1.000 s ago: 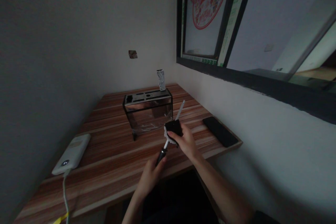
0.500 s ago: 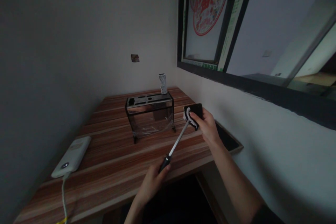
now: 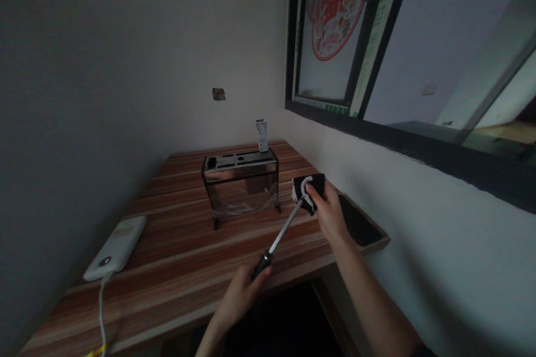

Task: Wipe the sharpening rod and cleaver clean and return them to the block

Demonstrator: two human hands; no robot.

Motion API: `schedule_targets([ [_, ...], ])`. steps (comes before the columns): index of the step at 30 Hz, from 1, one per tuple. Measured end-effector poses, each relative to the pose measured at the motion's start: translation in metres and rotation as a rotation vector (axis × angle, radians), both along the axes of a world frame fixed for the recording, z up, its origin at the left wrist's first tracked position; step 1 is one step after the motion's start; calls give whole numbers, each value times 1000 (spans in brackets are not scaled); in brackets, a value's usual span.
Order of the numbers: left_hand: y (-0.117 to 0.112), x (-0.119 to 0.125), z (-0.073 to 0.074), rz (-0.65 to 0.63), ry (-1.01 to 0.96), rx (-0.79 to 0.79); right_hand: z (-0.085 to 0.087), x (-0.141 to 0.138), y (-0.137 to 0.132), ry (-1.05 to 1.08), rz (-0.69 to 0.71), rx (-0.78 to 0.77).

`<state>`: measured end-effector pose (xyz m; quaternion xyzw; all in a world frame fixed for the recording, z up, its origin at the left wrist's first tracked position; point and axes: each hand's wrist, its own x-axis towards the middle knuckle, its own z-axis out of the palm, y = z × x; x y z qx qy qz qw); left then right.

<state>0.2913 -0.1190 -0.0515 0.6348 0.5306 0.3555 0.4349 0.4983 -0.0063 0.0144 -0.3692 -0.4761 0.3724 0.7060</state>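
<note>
My left hand [image 3: 245,290] is closed around the black handle of a sharpening steel [image 3: 285,227], whose pale rod slants up and to the right. In my right hand [image 3: 330,206] is a black cloth [image 3: 317,183] with white edging, gripped with the thumb on top. The cloth meets the far end of the rod, and the rod's tip is hidden there. Left of the cloth, a knife rack [image 3: 240,160] with a slotted metal top and clear sides stands on the table. A small grey-and-white upright piece [image 3: 262,135] rises at the rack's back right.
The striped wooden table [image 3: 176,256] lies against two walls. A white power bank [image 3: 115,248] with a cable rests at the left. A dark flat panel or phone-like object [image 3: 360,222] lies at the right edge. A dark-framed window [image 3: 335,107] is above the right wall.
My right hand and the cloth sit slightly lower, a little nearer the handle. The view has shifted slightly. My left hand keeps its grip on the sharpening steel.
</note>
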Motion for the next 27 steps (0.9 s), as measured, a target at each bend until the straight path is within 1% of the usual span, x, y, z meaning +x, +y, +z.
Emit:
schedule_targets([
  [4, 1, 2, -1, 48, -5, -10, -11, -15, -11, -37, 139, -93],
  [6, 2, 2, -2, 67, -1, -25, -18, -24, -17, -45, 200, -109],
  [11, 5, 1, -7, 71, -33, -17, -34, -45, -33, -150, 289, -123],
  [15, 7, -2, -10, 71, -93, 48, -45, -61, -47, -275, 351, -148],
  [17, 7, -2, -11, 59, -101, 58, -47, -65, -51, -324, 362, -146],
  [19, 7, -3, -11, 54, -84, 26, -48, -67, -54, -347, 349, -148],
  [21, 7, -2, -9, 56, -73, 12, -47, -67, -56, -347, 344, -153],
  [24, 7, -2, -7, 51, -79, 41, -47, -66, -57, -329, 344, -150],
  [27, 8, -1, -7, 29, -84, 38, -46, -64, -58, -314, 342, -152],
])
